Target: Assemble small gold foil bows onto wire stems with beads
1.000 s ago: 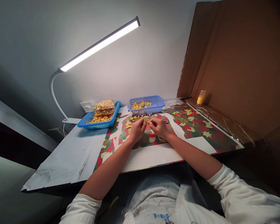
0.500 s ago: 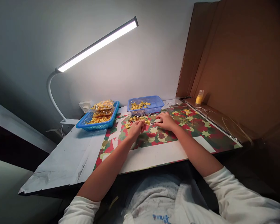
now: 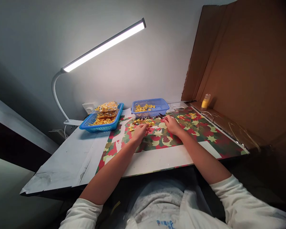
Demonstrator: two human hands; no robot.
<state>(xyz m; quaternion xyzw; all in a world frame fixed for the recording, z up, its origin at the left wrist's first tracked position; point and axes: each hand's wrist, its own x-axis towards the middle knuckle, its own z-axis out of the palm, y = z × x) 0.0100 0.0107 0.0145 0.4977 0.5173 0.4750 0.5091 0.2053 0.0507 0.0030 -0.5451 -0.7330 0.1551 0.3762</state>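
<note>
Head view: left hand (image 3: 140, 131) at frame centre, fingers closed on a small gold bow (image 3: 148, 125), lifted off the patterned mat (image 3: 200, 133), likely for close handling. Right hand (image 3: 172, 124) just right, reaching toward something small and dark; grip cannot be told. Loose gold bows (image 3: 140, 121) heaped below the blue basket (image 3: 149, 107) on the desk (image 3: 69, 159).

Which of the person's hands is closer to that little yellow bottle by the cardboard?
The right hand. It rests on the patterned mat, left of and nearer the person than the yellow bottle. The left hand lies farther left, by the gold pieces.
</note>
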